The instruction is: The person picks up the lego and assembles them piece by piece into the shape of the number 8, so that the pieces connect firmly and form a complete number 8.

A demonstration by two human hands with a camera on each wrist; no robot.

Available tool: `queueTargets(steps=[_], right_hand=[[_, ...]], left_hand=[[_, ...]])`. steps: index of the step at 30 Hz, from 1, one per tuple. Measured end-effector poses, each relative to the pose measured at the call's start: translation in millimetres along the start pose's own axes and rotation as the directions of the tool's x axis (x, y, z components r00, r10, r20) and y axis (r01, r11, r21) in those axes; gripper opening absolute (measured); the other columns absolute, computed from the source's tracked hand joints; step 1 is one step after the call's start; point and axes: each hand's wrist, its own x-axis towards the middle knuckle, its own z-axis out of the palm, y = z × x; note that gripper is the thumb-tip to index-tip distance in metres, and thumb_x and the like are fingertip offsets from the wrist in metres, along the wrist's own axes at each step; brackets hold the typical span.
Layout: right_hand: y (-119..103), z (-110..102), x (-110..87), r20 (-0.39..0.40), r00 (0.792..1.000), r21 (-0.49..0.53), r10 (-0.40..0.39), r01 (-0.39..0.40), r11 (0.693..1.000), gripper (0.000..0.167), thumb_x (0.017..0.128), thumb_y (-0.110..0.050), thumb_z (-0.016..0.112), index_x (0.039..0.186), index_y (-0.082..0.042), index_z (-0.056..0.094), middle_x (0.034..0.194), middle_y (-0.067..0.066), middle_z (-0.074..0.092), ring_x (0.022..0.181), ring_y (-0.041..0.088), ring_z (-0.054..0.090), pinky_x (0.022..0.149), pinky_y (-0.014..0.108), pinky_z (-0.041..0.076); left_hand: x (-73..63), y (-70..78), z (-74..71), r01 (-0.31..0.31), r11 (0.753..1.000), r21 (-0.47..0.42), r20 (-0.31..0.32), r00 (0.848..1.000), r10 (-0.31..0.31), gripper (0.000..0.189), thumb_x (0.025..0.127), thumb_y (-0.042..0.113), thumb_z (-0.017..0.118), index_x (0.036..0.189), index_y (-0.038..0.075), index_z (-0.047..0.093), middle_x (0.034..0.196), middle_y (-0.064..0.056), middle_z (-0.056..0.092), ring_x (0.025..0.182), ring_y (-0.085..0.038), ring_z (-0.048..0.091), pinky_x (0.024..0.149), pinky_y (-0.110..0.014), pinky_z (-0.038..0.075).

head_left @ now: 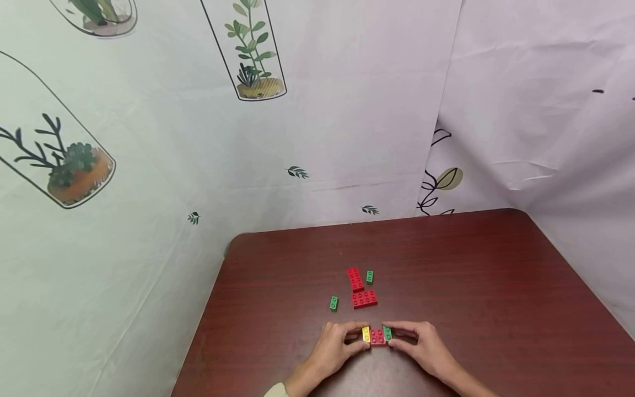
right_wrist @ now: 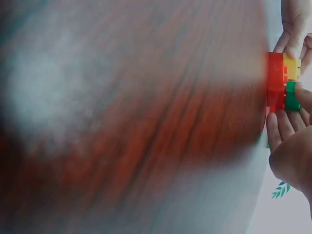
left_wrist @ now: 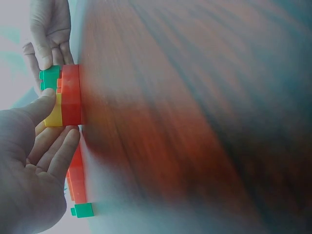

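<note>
Near the front of the table, a red building brick point(head_left: 377, 337) carries a yellow brick point(head_left: 366, 334) at its left end and a green brick point(head_left: 387, 333) at its right end. Red studs show between the two. My left hand point(head_left: 335, 346) pinches the yellow brick between thumb and fingers. From the other side, my right hand point(head_left: 423, 346) pinches the green brick, its thumb against the near side. In the left wrist view the red brick point(left_wrist: 71, 92) lies under both smaller bricks, close over the tabletop. The right wrist view shows my right thumb at the green brick point(right_wrist: 291, 96).
Beyond the hands lie two loose red bricks point(head_left: 364, 299), one set at an angle behind the other. A small green brick point(head_left: 334, 304) lies to their left, another green brick point(head_left: 369, 277) to their right. The brown table point(head_left: 471, 275) backs onto a printed white cloth point(head_left: 347, 138).
</note>
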Motion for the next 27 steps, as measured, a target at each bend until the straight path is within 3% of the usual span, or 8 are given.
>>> queueTargets(steps=[17,27], right_hand=[[-0.9,-2.7,0.9,0.04,0.998,0.006,0.049,-0.049,0.999,0.036,0.094,-0.012,0.082,0.128,-0.002,0.076,0.123,0.016,0.076,0.109,0.024,0.075,0.081,0.024,0.061],[-2.3,-2.5,2.2,0.043,0.997,0.008,0.06,-0.06,0.998,0.036,0.094,-0.012,0.082,0.128,-0.003,0.076,0.123,0.017,0.076,0.108,0.022,0.075,0.081,0.023,0.061]], left_hand=[[-0.4,0.1,-0.8,0.011,1.0,-0.017,0.016,1.0,-0.011,0.038,0.092,0.023,0.084,0.128,0.011,0.077,0.123,-0.002,0.076,0.104,-0.004,0.071,0.081,-0.015,0.056],[0.3,1.9,-2.1,0.057,0.998,-0.029,0.03,0.998,-0.057,0.038,0.092,0.026,0.084,0.128,0.012,0.078,0.117,-0.002,0.079,0.103,-0.003,0.072,0.081,-0.016,0.057]])
